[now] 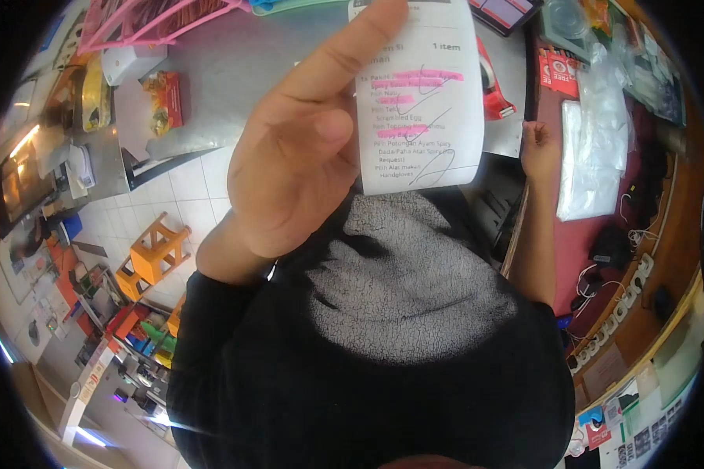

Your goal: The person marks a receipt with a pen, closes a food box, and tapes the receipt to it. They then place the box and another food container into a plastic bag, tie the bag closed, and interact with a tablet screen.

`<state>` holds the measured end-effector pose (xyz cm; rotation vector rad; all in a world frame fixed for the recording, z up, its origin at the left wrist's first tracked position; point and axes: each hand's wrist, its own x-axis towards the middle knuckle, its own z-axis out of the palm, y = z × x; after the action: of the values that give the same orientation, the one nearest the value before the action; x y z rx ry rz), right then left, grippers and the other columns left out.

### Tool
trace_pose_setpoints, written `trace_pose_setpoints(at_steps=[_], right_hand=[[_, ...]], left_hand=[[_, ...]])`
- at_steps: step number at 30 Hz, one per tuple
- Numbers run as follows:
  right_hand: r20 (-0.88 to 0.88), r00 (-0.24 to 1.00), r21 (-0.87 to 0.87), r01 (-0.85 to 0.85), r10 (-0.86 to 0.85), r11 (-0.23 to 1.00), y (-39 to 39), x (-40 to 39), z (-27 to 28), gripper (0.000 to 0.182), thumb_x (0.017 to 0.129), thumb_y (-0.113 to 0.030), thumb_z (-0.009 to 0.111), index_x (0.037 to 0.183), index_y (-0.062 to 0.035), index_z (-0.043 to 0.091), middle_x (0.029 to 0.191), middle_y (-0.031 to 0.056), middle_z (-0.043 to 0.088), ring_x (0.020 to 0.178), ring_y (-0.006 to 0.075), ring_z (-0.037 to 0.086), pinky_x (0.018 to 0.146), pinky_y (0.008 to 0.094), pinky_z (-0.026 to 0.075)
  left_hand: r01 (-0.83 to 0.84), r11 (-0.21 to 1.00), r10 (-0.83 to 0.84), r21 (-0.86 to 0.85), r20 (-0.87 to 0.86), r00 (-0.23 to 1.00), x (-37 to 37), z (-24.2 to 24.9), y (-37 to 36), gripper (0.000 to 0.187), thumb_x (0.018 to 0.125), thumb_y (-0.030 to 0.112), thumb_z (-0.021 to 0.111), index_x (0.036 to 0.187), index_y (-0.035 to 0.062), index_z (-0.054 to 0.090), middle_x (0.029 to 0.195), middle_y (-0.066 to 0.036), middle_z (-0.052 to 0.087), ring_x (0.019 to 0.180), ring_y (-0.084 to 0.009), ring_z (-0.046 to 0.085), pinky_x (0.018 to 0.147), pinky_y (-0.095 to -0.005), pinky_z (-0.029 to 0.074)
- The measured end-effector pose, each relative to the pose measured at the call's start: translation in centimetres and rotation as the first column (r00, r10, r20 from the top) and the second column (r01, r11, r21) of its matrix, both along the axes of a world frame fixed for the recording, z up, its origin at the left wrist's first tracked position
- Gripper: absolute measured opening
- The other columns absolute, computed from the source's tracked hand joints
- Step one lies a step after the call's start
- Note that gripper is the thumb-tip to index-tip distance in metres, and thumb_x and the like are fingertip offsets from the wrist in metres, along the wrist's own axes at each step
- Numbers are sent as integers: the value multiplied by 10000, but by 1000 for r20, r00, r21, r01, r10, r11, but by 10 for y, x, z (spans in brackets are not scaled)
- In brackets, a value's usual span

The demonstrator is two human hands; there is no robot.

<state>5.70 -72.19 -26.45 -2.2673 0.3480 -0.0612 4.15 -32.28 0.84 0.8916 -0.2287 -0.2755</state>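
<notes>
My left hand [301,148] is raised close to the camera and grips a printed paper receipt [414,156] by its left side and top. Pink highlighter strokes and pen ticks mark several lines of the receipt, and "1 item" is legible near its top. Fingers of this hand cover part of the upper print. Lower and farther right, my right hand [540,150] is at the edge where the steel counter [211,94] meets a dark red surface [546,203]. Its fingers are curled, and whether anything is inside them is hidden.
Clear plastic bags [590,168] lie on the red surface at right, near cables and a power strip [622,313]. A red packet [499,98] sits behind the receipt. Pink baskets [149,23] stand at the back left. An orange stool [158,250] is on the tiled floor.
</notes>
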Motion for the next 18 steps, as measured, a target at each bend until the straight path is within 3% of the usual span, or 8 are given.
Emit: trace_pose_setpoints(at_steps=[2,4,6,8,9,12,15,18], right_hand=[[4,1000,10,-21,21,1000,5,6,8,189,916,-226,654,910,-38,663,670,59,621,597,135,563,583,314,443],[9,1000,20,-30,30,999,14,10,24,198,917,-236,657,911,-38,661,668,47,611,591,123,546,573,306,433],[23,999,8,-49,49,999,22,14,31,206,922,-241,653,915,-35,659,673,46,614,592,123,548,574,305,433],[18,998,18,-66,66,998,29,15,38,211,927,-242,649,920,-32,658,684,48,622,598,124,553,580,303,437],[8,997,39,-75,74,996,35,16,42,211,929,-241,645,922,-30,659,692,51,627,604,123,556,586,301,442],[17,987,49,-160,159,986,49,26,32,202,933,-228,641,932,-27,663,735,64,654,627,131,577,612,299,461],[-38,976,20,-212,213,977,74,28,50,180,920,-203,654,943,-26,668,787,77,681,668,144,608,649,301,483],[-65,957,41,-280,283,959,108,27,65,163,897,-178,674,947,-23,669,819,90,692,711,157,635,687,306,497]], left_hand=[[156,987,-146,23,-247,958,16,5,7,686,847,425,652,1415,117,424,1521,-214,310,1373,-326,357,1088,-533,315],[103,995,-96,5,-319,943,17,1,12,667,848,396,657,1416,126,434,1523,-204,313,1360,-326,368,1083,-530,320],[-159,987,146,-38,-234,961,2,-22,13,638,932,144,519,1486,-59,274,1491,-232,380,1259,-301,546,1050,-370,455],[-92,926,144,366,-115,983,7,-66,26,610,942,109,538,1485,-46,306,1456,-199,424,1277,-235,486,1064,-325,373],[78,806,106,586,-274,956,14,-94,37,580,941,75,533,1482,-8,340,1435,-178,465,1244,-218,514,1041,-324,396],[-90,537,41,839,81,996,8,-265,77,576,925,88,562,1476,84,394,1407,-144,519,1165,-217,572,989,-344,451],[-165,-23,-297,986,150,943,11,-268,87,615,923,184,600,1493,138,372,1434,-163,472,1139,-293,572,954,-387,476],[-253,-280,-292,926,169,941,23,-251,94,652,861,300,676,1463,233,437,1469,-178,405,1213,-344,502,991,-441,434]])
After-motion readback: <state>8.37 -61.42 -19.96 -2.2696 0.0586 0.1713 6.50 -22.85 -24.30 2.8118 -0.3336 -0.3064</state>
